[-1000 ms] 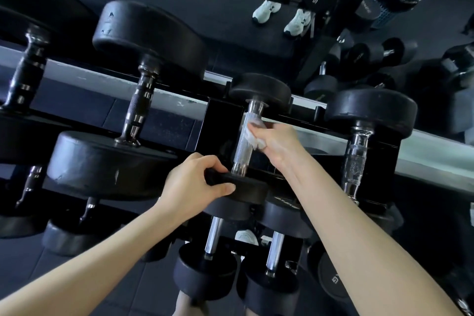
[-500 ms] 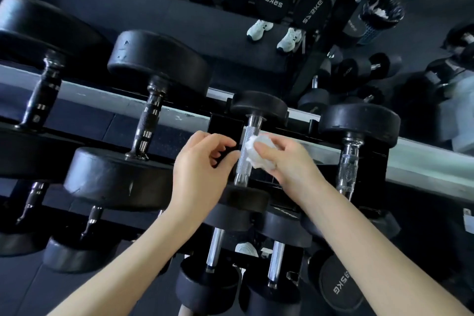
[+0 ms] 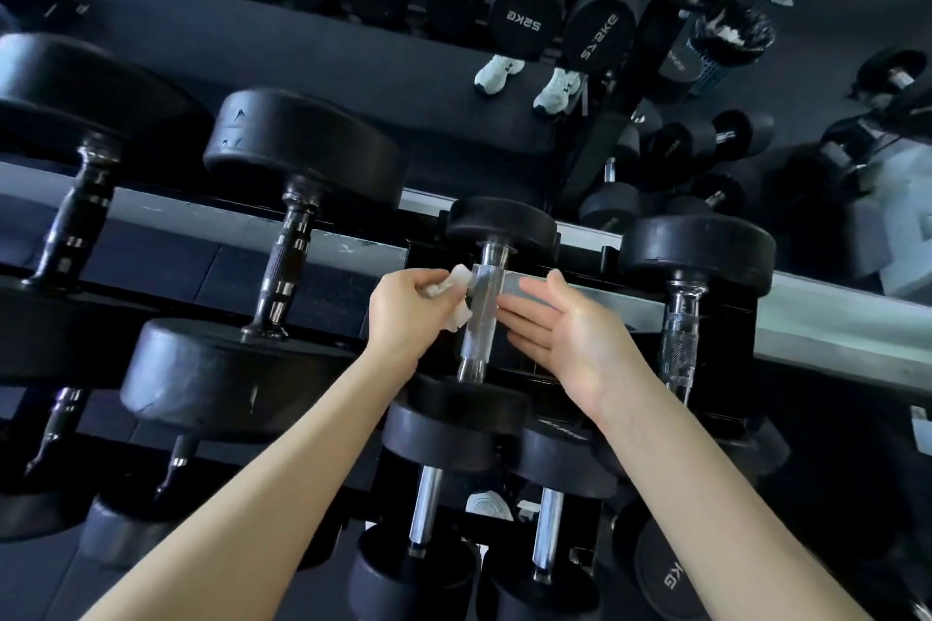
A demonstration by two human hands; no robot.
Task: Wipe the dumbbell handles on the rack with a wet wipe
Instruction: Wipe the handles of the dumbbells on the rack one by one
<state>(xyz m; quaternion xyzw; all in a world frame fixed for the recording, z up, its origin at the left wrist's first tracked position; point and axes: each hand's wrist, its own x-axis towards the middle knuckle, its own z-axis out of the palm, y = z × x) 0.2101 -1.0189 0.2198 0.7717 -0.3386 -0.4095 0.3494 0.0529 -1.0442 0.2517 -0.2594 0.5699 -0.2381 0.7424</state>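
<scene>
A small black dumbbell with a shiny knurled steel handle lies on the top rack tier at centre. My left hand pinches a crumpled white wet wipe against the handle's left side. My right hand is just right of the handle, palm up, with straight fingers whose tips reach toward the steel; whether they touch it I cannot tell.
Larger black dumbbells lie to the left and another chrome-handled one to the right on the grey rack rail. Smaller dumbbells sit on the tier below. A mirror behind reflects white shoes and more weights.
The wipe has passed from my right hand to my left hand. My left hand left the dumbbell's near head and rose to the handle; my right hand opened beside it.
</scene>
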